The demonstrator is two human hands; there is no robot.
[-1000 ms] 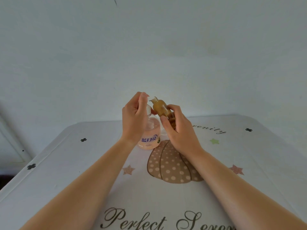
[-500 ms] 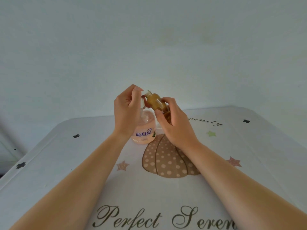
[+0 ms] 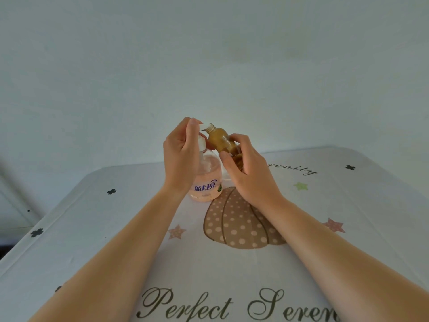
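Observation:
A pink soap pump bottle [image 3: 207, 180] with a blue label stands on the table [image 3: 348, 217]. My left hand [image 3: 180, 156] rests on its white pump head, fingers curled over the top and nozzle. My right hand [image 3: 249, 173] grips a small amber bottle [image 3: 221, 140], tilted with its open threaded neck against the pump nozzle. The amber bottle's lower part is hidden in my fingers.
The table carries a white cloth printed with a dotted brown pumpkin [image 3: 236, 224], stars and script lettering. A plain pale wall [image 3: 209, 66] rises behind. The table's left edge drops off near a dark gap [image 3: 7, 247].
The view has shifted slightly; both hands and the two bottles keep the same pose, the amber bottle's neck staying at the pump nozzle.

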